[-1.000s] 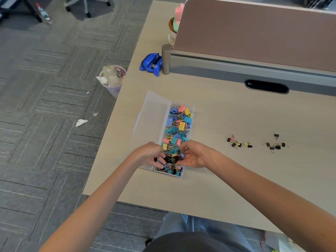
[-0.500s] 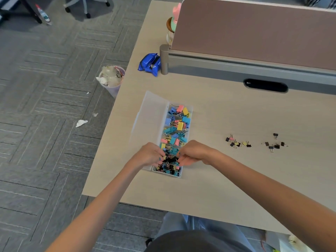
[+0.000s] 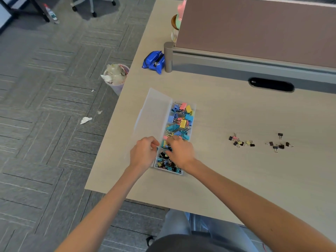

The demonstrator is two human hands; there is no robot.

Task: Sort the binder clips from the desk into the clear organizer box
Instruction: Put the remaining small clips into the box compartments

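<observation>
1. Reaching down over the organizer box (image 3: 193,108), your right hand (image 3: 181,151) hung above its middle compartments with the fingers curled into the coloured binder clips (image 3: 182,122) there. I could not tell whether they pinched one.
2. Your left hand (image 3: 144,154) sat at the box's left wall, just beside the right hand. Its fingers were curled and the thumb pointed toward the box. Whether it gripped the wall or only rested against it, I could not tell.
3. The box lay on the desk (image 3: 227,179) with its lid (image 3: 154,115) open flat on its left side. Large pink, yellow and blue clips filled the far compartments beyond your hands. Small black and mixed clips filled the near ones, partly under your right wrist.
4. The loose binder clips (image 3: 241,141) lay well to the right of the box, apart from both hands. They formed a mixed cluster of black, pink and yellow ones.
5. A second cluster of black clips (image 3: 278,143) lay farther right again from the box.
6. A blue packet (image 3: 154,61) lay beyond the box's far end, against the post of the divider (image 3: 254,28).
7. A paper cup (image 3: 116,77) stuffed with rubbish stood on the floor to the far left of the box.
</observation>
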